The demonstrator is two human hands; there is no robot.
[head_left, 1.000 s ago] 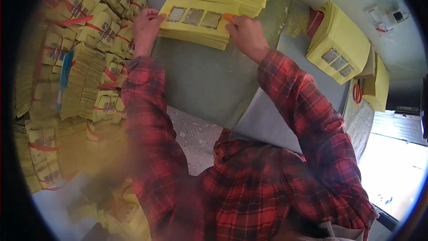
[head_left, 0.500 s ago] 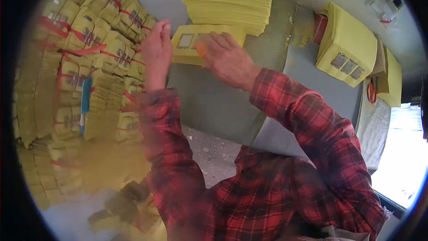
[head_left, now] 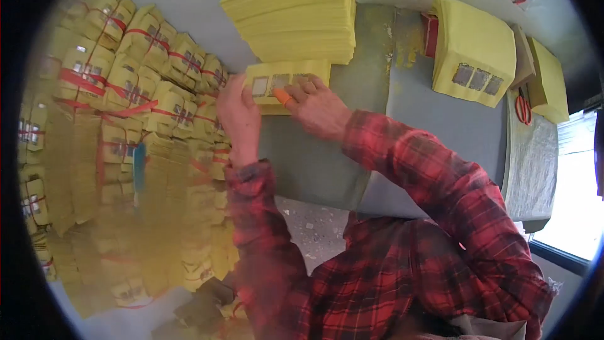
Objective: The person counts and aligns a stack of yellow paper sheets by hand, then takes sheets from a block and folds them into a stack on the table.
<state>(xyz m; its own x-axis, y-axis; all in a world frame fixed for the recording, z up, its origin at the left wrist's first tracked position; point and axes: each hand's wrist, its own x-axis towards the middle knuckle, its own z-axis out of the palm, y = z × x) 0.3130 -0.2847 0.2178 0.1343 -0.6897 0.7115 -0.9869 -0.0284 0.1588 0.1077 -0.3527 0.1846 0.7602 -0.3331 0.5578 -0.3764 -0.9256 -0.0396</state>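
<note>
A low stack of yellow paper envelopes point(head_left: 257, 69), marked with a row of grey-framed rectangles, lies on the table in front of me. My left hand point(head_left: 240, 113) is at its left end, with bent fingers closed against the edge; part of the fingers is hidden. From the right, my right hand point(head_left: 318, 110) reaches over the front of the stack with curled fingers on the envelopes. An orange finger cover point(head_left: 285, 98) sits on one digit of that hand, at the printed rectangles.
A tall pile of yellow envelopes point(head_left: 299, 22) stands just behind. At the right are another envelope stack point(head_left: 475, 50), a red box point(head_left: 430, 34) and red-handled scissors point(head_left: 523, 108). Many bundles tied with red ribbon point(head_left: 148, 38) fill the left side.
My left hand has come down from its raised position to the left end of the low stack. My right hand stays over the stack. The view has shifted slightly.
</note>
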